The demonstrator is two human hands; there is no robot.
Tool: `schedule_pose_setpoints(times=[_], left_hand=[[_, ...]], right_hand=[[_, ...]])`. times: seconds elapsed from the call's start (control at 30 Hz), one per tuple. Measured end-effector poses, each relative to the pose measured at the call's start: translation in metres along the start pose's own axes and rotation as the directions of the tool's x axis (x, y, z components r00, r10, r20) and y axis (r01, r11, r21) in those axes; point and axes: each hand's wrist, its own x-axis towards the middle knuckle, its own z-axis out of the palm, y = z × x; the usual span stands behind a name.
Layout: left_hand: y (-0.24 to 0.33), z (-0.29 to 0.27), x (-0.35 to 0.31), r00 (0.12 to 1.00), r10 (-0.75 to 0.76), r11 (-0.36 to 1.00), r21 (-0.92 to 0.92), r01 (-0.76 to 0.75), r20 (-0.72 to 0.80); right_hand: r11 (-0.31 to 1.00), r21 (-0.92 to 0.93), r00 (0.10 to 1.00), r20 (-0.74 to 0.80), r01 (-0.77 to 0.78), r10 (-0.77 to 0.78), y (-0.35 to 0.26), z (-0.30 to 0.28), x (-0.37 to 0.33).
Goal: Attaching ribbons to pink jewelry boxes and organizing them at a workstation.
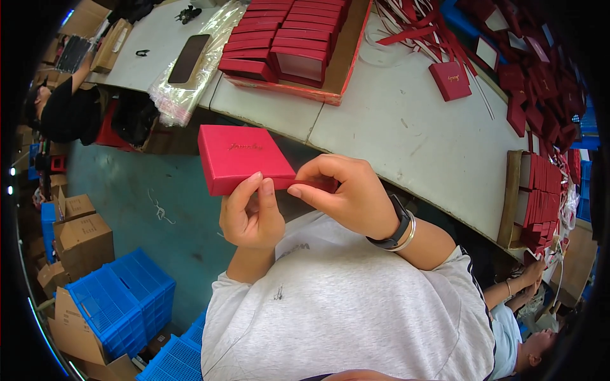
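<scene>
A flat square red gift box with gold lettering on its lid is held up in front of my chest, off the table. My left hand grips its near edge from below, thumb and fingertips pressed against the side. At the box's right corner, my right hand is closed, thumb and forefinger pinching there. Something narrow and red shows inside the curl of its fingers; whether it is ribbon or part of the box I cannot tell.
Across the table, a shallow carton holds rows of red boxes. Nearby are red ribbons, a single red box, a phone and plastic bags. Blue crates stand lower left. Two other people sit at the sides.
</scene>
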Motion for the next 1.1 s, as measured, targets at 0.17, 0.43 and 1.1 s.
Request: schedule_pose_setpoints(times=[0.17,0.43,1.1], left_hand=[[-0.002,0.001,0.002,0.996,-0.021,0.996,-0.085,0.013,-0.087],[-0.004,-0.001,0.003,0.984,0.032,0.997,-0.062,-0.043,-0.177],[-0.003,-0.003,0.014,0.959,0.065,0.994,-0.062,-0.086,-0.277]], right_hand=[[0.99,-0.084,0.993,0.009,0.117,-0.117,0.003,0.001,0.0],[0.984,-0.093,0.988,-0.005,0.153,-0.154,0.006,-0.001,0.005],[0.968,-0.154,0.98,0.043,0.197,-0.192,0.006,-0.011,0.007]])
